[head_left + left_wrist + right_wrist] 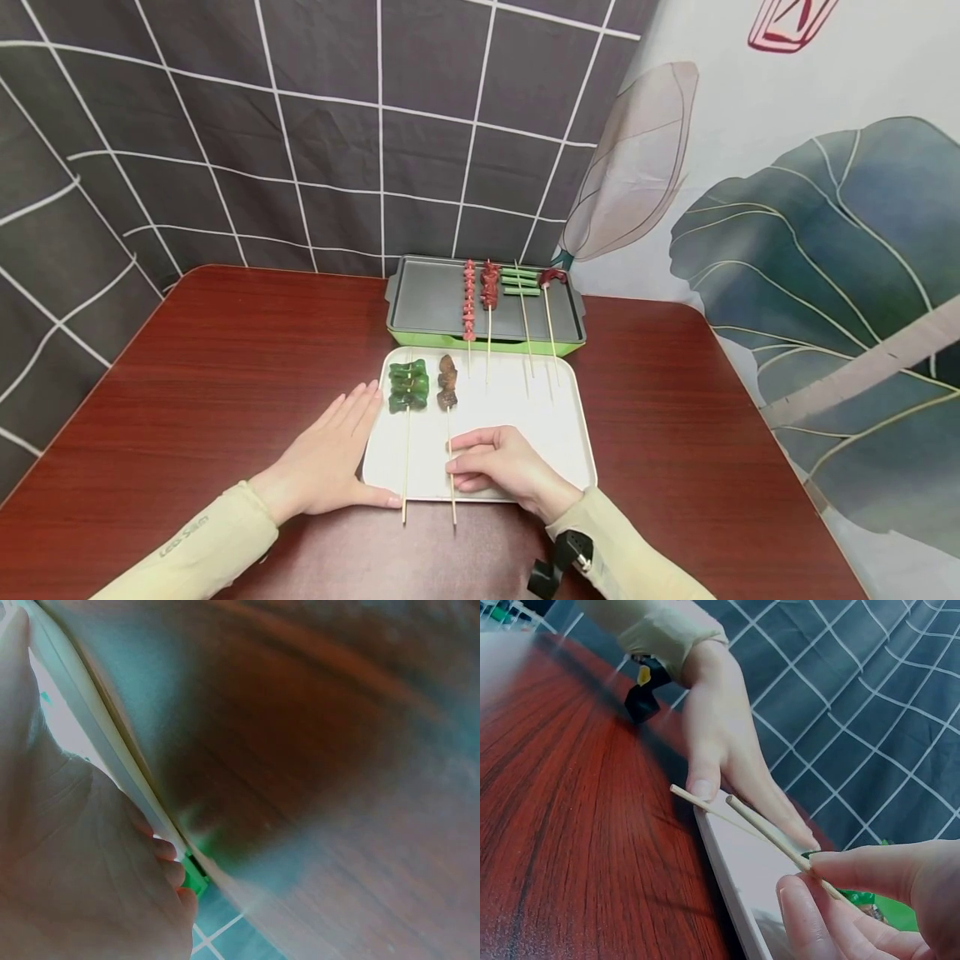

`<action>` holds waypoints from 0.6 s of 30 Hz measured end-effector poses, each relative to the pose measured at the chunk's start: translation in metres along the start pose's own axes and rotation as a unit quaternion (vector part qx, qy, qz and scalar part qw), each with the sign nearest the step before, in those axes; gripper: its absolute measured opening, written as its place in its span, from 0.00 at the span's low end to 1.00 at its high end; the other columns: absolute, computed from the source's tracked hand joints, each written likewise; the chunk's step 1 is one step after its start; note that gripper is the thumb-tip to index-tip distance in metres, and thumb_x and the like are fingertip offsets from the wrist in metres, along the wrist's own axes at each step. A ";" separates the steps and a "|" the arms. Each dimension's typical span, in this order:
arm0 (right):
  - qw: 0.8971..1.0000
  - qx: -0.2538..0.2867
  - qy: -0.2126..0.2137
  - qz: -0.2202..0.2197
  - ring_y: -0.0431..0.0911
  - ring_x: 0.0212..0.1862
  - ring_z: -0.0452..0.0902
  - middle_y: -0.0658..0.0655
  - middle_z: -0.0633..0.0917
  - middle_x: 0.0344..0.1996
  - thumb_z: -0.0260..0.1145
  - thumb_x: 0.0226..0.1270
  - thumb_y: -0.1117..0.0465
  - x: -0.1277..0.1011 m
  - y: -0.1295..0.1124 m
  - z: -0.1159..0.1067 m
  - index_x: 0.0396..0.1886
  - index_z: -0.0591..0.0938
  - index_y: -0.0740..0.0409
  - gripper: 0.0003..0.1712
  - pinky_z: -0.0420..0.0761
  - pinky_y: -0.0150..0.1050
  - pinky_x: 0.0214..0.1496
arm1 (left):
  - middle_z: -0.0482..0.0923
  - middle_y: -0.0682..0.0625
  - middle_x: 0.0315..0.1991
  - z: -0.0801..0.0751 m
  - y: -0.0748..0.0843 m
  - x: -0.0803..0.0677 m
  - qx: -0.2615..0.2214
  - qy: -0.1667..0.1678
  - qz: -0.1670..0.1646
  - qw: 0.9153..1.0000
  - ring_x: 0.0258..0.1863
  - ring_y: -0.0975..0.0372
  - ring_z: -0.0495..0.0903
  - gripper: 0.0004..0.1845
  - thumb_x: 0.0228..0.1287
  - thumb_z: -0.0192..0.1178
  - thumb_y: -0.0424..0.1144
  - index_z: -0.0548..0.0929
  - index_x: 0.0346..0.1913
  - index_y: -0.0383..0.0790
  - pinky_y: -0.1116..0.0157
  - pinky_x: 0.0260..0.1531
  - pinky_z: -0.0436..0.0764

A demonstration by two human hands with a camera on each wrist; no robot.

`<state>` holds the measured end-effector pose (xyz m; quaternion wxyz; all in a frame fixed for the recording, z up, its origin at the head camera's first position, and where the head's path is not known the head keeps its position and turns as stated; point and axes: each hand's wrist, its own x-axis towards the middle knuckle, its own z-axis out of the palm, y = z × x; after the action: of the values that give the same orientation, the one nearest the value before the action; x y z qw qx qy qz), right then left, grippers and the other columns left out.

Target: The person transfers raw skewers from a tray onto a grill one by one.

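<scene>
On the white tray [525,450] lie a skewer of green pepper pieces [408,386] and a skewer of brown chunks [447,383]. My right hand [502,467] pinches the bare stick of the brown skewer between thumb and fingers. In the right wrist view that stick [769,831] passes through the fingertips, its end poking out past the tray's near edge. Fingers straight, my left hand [333,454] rests along the tray's left edge, its thumb by the near rim close to the pepper skewer's stick. The left wrist view shows the palm [82,847] beside the tray's side.
Behind the tray stands a grill with a grey plate [427,296] and green base [442,340]. On its right half lie a pink-red skewer [468,300], a dark red one [490,285], green stalks on a stick [521,282], and another dark red skewer [552,277]. All stand on a reddish-brown table [262,358].
</scene>
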<state>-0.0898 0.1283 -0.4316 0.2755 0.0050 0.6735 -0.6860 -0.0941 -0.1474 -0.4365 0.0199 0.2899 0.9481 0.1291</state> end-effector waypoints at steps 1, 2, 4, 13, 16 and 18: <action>1.000 0.000 0.000 0.000 0.43 0.30 0.86 0.63 0.89 0.33 0.71 0.61 0.72 0.000 0.000 0.000 0.53 0.81 0.77 0.21 0.87 0.35 0.38 | 0.52 0.29 0.77 0.000 0.000 0.000 0.000 0.000 0.000 1.000 0.77 0.41 0.52 0.74 0.46 0.54 0.86 0.57 0.75 0.21 0.47 0.75 0.53; 1.000 0.000 0.000 -0.002 0.43 0.30 0.86 0.64 0.89 0.33 0.71 0.61 0.73 0.000 0.000 -0.001 0.53 0.81 0.77 0.21 0.87 0.35 0.38 | 0.52 0.29 0.77 0.000 0.000 0.000 0.000 0.002 0.001 1.000 0.77 0.41 0.52 0.74 0.46 0.54 0.86 0.57 0.75 0.21 0.47 0.75 0.54; 1.000 0.002 0.000 -0.005 0.43 0.29 0.86 0.64 0.89 0.33 0.70 0.61 0.73 -0.001 0.001 -0.001 0.53 0.81 0.78 0.20 0.87 0.35 0.38 | 0.53 0.28 0.76 0.000 0.000 0.000 0.000 0.006 0.004 1.000 0.76 0.41 0.53 0.73 0.46 0.55 0.85 0.57 0.75 0.20 0.47 0.74 0.54; 1.000 0.012 -0.004 -0.011 0.41 0.29 0.85 0.63 0.89 0.33 0.69 0.62 0.74 -0.006 0.001 -0.004 0.54 0.80 0.79 0.20 0.87 0.34 0.38 | 0.52 0.29 0.77 0.002 -0.001 0.000 0.004 0.006 0.006 1.000 0.77 0.42 0.52 0.74 0.46 0.52 0.87 0.57 0.75 0.21 0.47 0.75 0.54; 1.000 0.015 -0.005 -0.012 0.41 0.29 0.85 0.64 0.89 0.34 0.68 0.63 0.74 -0.008 0.000 -0.004 0.54 0.79 0.79 0.20 0.87 0.34 0.38 | 0.52 0.29 0.77 0.002 -0.002 0.000 0.004 0.004 0.006 1.000 0.77 0.42 0.52 0.74 0.46 0.51 0.87 0.57 0.75 0.20 0.47 0.75 0.54; 1.000 0.018 -0.006 -0.013 0.42 0.29 0.86 0.64 0.89 0.34 0.68 0.63 0.75 -0.009 -0.001 -0.005 0.54 0.79 0.79 0.20 0.87 0.34 0.38 | 0.52 0.29 0.77 0.002 -0.002 0.000 0.005 0.003 0.005 1.000 0.77 0.42 0.51 0.75 0.46 0.51 0.87 0.56 0.75 0.20 0.47 0.75 0.53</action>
<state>-0.0841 0.1363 -0.4279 0.2704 -0.0026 0.6596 -0.7013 -0.0952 -0.1487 -0.4390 0.0151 0.2946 0.9472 0.1258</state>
